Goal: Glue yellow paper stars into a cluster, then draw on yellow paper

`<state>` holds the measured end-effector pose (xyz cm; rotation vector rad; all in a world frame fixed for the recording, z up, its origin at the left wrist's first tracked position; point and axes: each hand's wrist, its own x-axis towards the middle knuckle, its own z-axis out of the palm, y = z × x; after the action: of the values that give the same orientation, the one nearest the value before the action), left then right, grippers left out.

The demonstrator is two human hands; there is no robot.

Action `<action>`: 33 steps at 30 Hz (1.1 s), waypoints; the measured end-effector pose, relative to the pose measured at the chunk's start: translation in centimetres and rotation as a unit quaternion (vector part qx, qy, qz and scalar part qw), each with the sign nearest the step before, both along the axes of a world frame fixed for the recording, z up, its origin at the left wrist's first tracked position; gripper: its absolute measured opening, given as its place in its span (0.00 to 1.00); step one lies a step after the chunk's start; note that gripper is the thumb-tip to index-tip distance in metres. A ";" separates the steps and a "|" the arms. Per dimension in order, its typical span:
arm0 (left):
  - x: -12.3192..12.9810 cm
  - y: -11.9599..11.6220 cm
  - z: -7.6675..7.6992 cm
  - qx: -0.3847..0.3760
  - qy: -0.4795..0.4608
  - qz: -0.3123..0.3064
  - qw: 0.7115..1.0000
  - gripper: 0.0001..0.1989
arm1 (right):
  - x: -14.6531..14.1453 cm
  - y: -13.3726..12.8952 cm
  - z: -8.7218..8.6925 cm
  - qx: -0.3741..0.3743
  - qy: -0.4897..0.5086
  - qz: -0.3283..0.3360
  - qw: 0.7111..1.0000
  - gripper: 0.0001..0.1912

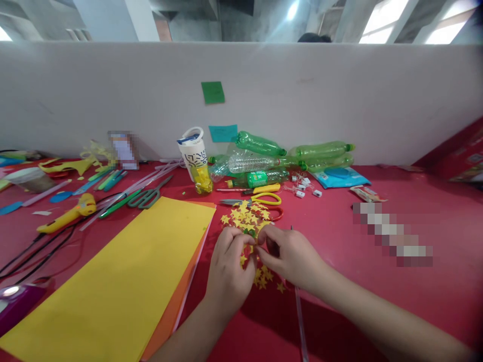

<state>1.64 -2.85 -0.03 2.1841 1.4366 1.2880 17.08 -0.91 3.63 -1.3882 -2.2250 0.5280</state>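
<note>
My left hand (231, 269) and my right hand (292, 254) meet fingertip to fingertip over a heap of small yellow paper stars (243, 217). Both are closed in a pinch, and whatever sits between the fingers is too small and covered to name. A little dark green piece (249, 233) shows just behind the left fingers; its kind is unclear. More stars lie loose below the hands. Just beyond the heap are yellow-handled scissors (269, 199) and a red-handled pair (278, 215), partly covered by stars. A thin clear stick (301, 322) runs under my right wrist.
Yellow paper sheets (124, 281) cover the left side, beside a yellow glue gun (71, 213) with cables and grey scissors (149, 195). Along the white partition (151, 90) stand a paper cup (192, 156) and several green plastic bottles (260, 143). A blue packet (341, 178) lies right.
</note>
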 end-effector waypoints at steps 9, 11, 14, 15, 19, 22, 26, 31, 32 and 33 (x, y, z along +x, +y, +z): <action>-0.3 0.1 0.2 0.019 0.029 0.021 0.999 0.11 | 0.1 -0.5 0.7 0.004 0.007 -0.006 1.000 0.04; -0.5 0.2 0.3 0.030 0.047 0.031 0.998 0.10 | 0.6 -0.7 1.1 0.003 0.016 -0.011 1.000 0.04; -0.8 0.3 0.6 0.044 0.065 0.039 0.996 0.11 | 1.5 -0.9 1.4 0.004 0.027 -0.022 0.999 0.04; -0.8 0.3 0.6 0.045 0.066 0.040 0.996 0.11 | 1.8 -0.9 1.4 0.002 0.031 -0.027 0.999 0.04; -1.1 0.1 0.8 0.038 0.061 0.039 0.997 0.16 | 2.8 -1.1 1.3 0.007 0.047 -0.047 0.998 0.03; -1.3 0.0 0.9 0.031 0.056 0.030 0.997 0.19 | 3.2 -1.3 1.0 0.017 0.054 -0.074 0.996 0.03; -1.6 -0.1 0.8 0.052 0.049 0.016 0.997 0.20 | 3.6 -1.6 0.8 -0.012 0.060 -0.080 0.995 0.07; -1.7 -0.2 0.4 0.063 0.056 -0.004 0.996 0.18 | 4.0 -2.0 0.9 -0.032 0.045 -0.056 0.997 0.09; -1.8 -0.2 0.4 0.061 0.055 -0.006 0.997 0.18 | 4.0 -2.1 0.9 -0.022 0.032 -0.053 0.998 0.10; -1.8 -0.2 0.4 0.060 0.051 -0.006 0.997 0.18 | 4.2 -2.2 0.9 -0.004 0.015 -0.056 0.998 0.12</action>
<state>-0.13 -3.10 0.41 2.3631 1.4133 1.3083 21.24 -3.15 4.56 -1.4903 -2.1094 0.5160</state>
